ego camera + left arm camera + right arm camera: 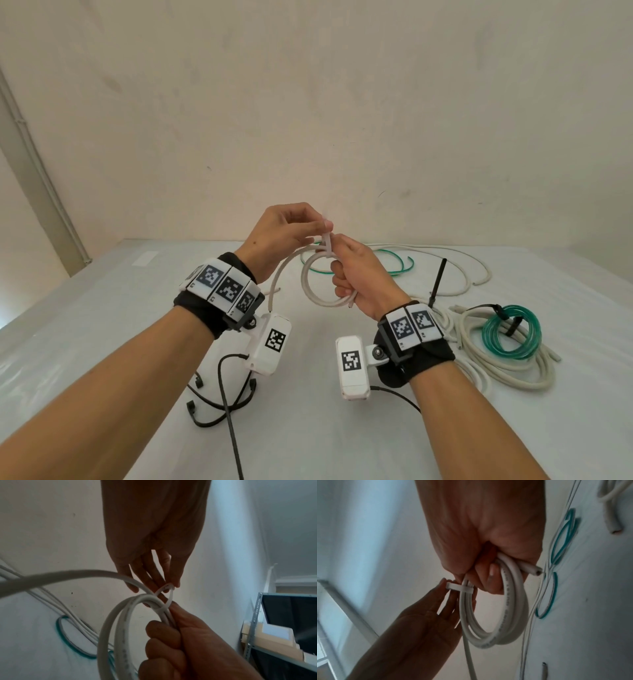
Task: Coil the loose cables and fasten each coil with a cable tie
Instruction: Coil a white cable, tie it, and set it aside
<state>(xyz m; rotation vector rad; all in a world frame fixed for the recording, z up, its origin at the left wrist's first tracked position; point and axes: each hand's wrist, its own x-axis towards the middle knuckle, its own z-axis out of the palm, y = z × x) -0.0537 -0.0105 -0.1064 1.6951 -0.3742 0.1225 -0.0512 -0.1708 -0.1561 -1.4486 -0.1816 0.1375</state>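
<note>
A small coil of white cable [320,291] [118,626] [510,615] hangs in the air above the table. My right hand [356,274] [171,642] [488,547] grips its side in a fist, the cut end sticking out below. A white cable tie [327,245] [169,596] [460,587] loops round the strands at the top of the coil. My left hand [291,229] [154,561] [436,608] pinches the tie's tail between thumb and fingertips, right above the right hand. One free end of the cable trails down past my left wrist.
On the white table [102,325] lie loose white cables [455,260] and a green one [394,263] at the back. At the right are a tied green coil [512,335] on white coils [507,373] and a black cable tie [438,281]. Black cable ties [219,404] lie near me.
</note>
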